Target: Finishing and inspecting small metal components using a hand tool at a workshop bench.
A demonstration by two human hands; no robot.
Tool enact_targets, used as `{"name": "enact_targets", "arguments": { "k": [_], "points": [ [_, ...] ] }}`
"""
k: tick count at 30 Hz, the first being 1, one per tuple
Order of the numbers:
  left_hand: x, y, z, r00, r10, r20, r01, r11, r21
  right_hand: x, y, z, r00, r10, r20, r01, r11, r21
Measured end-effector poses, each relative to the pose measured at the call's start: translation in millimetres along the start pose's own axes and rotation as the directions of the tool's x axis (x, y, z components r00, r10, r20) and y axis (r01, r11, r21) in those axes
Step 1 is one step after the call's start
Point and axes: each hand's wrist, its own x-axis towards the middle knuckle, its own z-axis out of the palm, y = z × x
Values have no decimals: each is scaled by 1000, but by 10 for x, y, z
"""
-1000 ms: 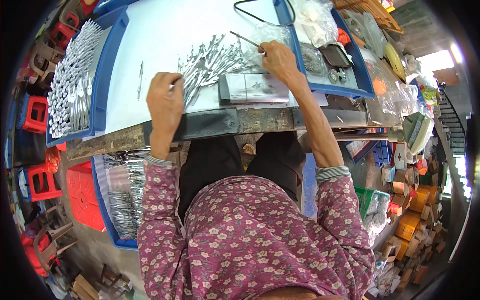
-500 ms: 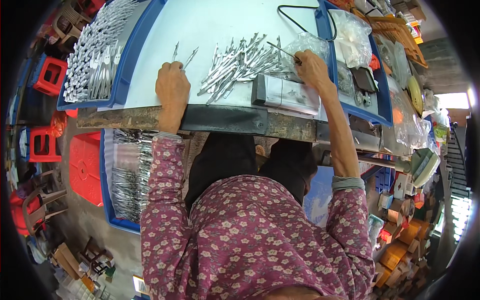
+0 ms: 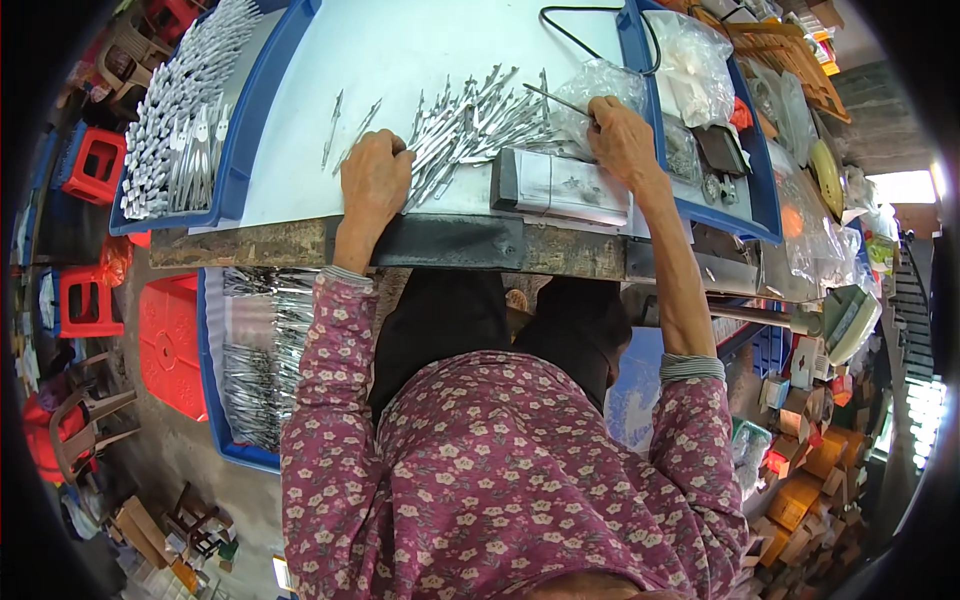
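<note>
My left hand [image 3: 377, 178] rests at the left edge of a heap of slender silver metal pieces [image 3: 460, 130] on the white tabletop. Its fingers are curled down, and what they pinch, if anything, is hidden under the hand. Two separate metal pieces [image 3: 333, 130] lie side by side just beyond it, slightly apart from the heap. My right hand [image 3: 622, 140], to the right of the heap, is closed round a thin dark rod-like tool [image 3: 556, 98] that points left over the pieces. Below this hand sits a tied, white-and-black oblong block [image 3: 560, 185].
A blue tray [image 3: 245, 150] packed with upright silver pieces stands at the left. At the right, another blue tray [image 3: 765, 190] holds plastic bags [image 3: 690, 65] and small parts. Below the table's worn front edge [image 3: 575, 252] is a third tray [image 3: 215, 380] of metal pieces. Red stools [image 3: 95, 165] stand left.
My left hand has moved right to the heap, leaving the two metal pieces it was at lying on the tabletop. My right hand keeps the rod-like tool in nearly the same place.
</note>
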Motion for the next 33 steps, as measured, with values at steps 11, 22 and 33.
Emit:
{"name": "enact_targets", "arguments": {
  "k": [11,22,33],
  "points": [
    [49,24,-60,979,-107,175,114,993,-31,-49,58,-123,985,165,-56,-145,954,262],
    [2,44,-51,991,-84,109,95,991,-96,-316,-6,-443,932,340,124,-270,427,863],
    [-160,659,-143,973,192,-126,-229,856,-463,-656,-189,-650,920,383,85,-235,364,901]
  ]
}}
